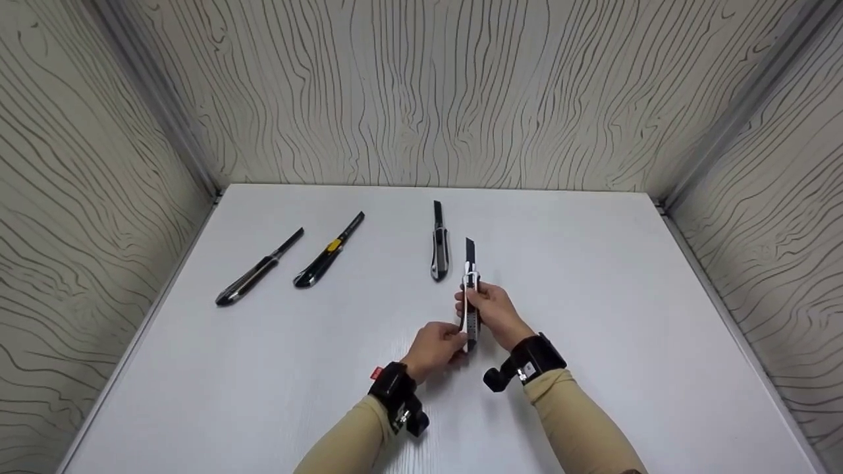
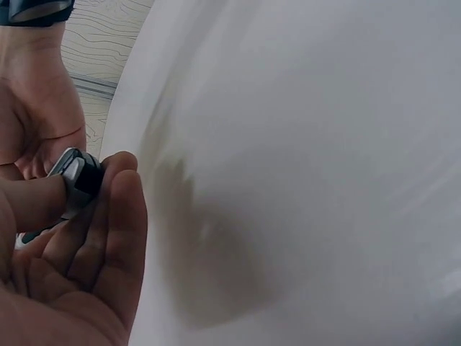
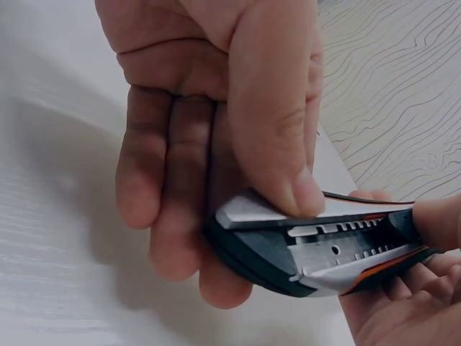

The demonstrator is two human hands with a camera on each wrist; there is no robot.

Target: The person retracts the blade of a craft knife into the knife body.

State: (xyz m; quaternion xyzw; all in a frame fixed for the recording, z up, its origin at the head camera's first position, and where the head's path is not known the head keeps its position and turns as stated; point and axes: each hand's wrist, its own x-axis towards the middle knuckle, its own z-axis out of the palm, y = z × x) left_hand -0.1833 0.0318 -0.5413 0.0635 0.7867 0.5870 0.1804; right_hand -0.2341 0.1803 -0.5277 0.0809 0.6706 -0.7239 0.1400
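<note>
In the head view, both hands hold one utility knife point(image 1: 471, 322), a snap-off cutter with white and black handle and its dark blade extended away from the body. The right hand point(image 1: 498, 315) grips the handle's middle, its thumb near the slider. At the butt end the left hand point(image 1: 436, 345) pinches the handle. The right wrist view shows the knife's slotted, orange-striped body point(image 3: 338, 249), the left thumb pressing its end and the right thumb farther along. In the left wrist view, the dark butt point(image 2: 88, 178) sits between the left thumb and fingers.
Beyond the hands lies a grey and black utility knife point(image 1: 440, 253). Farther left are a black one with a yellow slider point(image 1: 334, 245) and a dark one point(image 1: 260, 271), all with blades extended. The white table point(image 1: 593, 276) meets wood-patterned walls point(image 1: 421, 92) at its back and sides.
</note>
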